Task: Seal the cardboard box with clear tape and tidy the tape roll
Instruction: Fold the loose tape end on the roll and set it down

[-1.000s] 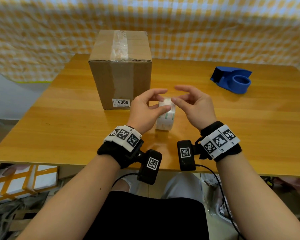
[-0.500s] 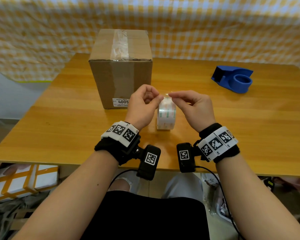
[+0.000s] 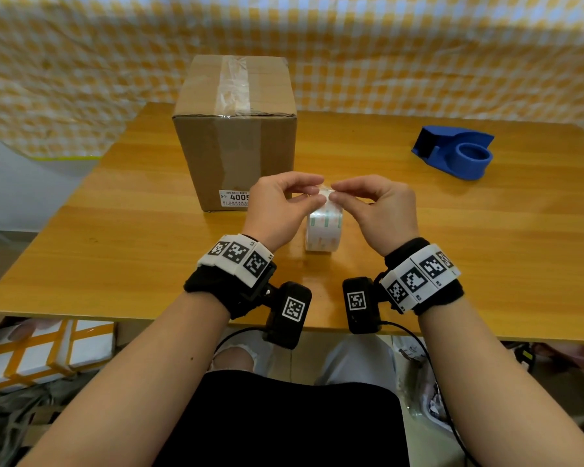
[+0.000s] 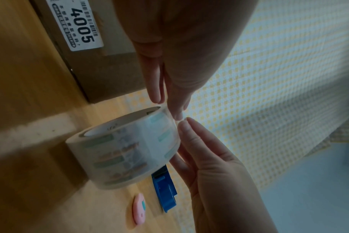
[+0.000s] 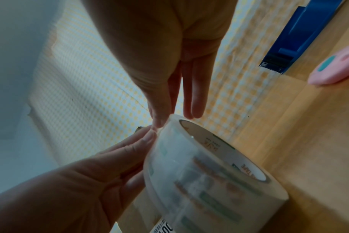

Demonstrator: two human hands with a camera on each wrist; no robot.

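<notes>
The clear tape roll [image 3: 324,230] [image 4: 125,149] [image 5: 205,181] stands on its edge on the wooden table [image 3: 115,251], between my hands. My left hand [image 3: 312,193] [image 4: 169,104] and right hand [image 3: 334,194] [image 5: 165,116] meet fingertip to fingertip over the top of the roll. Each pinches the loose tape end there between thumb and forefinger. The cardboard box [image 3: 233,139] [image 4: 102,63] stands just behind my left hand, flaps closed, with a strip of clear tape along its top and down its front.
A blue tape dispenser [image 3: 455,153] [image 4: 163,190] [image 5: 301,39] sits at the back right of the table. A small pink cutter [image 4: 138,209] [image 5: 337,66] lies right of the roll, hidden in the head view. A checked cloth hangs behind the table.
A second ago my fingers were spread loosely above the roll. They have since closed together and now pinch the tape end at the roll's top. The roll and box stayed put.
</notes>
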